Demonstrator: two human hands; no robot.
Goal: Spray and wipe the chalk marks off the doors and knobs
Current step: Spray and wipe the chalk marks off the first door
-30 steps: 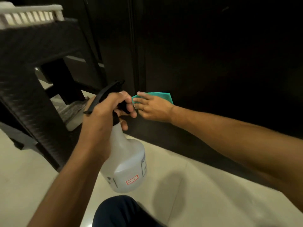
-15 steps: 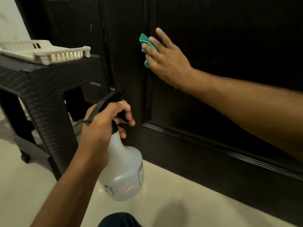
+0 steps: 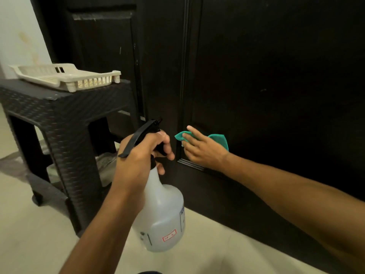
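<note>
Compared with the frame half a second earlier, the right hand [image 3: 205,150] and the green cloth [image 3: 218,139] have moved down the dark door [image 3: 276,86], from high on the recessed panel to its lower left corner, just above the bottom moulding. The left hand [image 3: 141,157] and the spray bottle [image 3: 161,218] keep nearly the same pose as before, bottle upright and held off the floor [image 3: 39,234].

Right hand: fingers extended and slightly spread, laid flat on the cloth and pressing it against the door face. The fingers are not curled round the cloth. The cloth shows on both sides of the hand, one corner to the left past the fingertips and a larger part behind the knuckles to the right.

Left hand: closed round the black trigger head at the neck of the bottle, fingers wrapped at the front, the lever projecting back over the hand. The translucent white body hangs below the fist and carries a small red-bordered label.

The nozzle points toward the door edge, and the bottle head is just beside the cloth, with a narrow gap between the two hands.

To the left stands a dark woven bench [image 3: 59,119] with a cream plastic tray [image 3: 65,77] on top.
</note>
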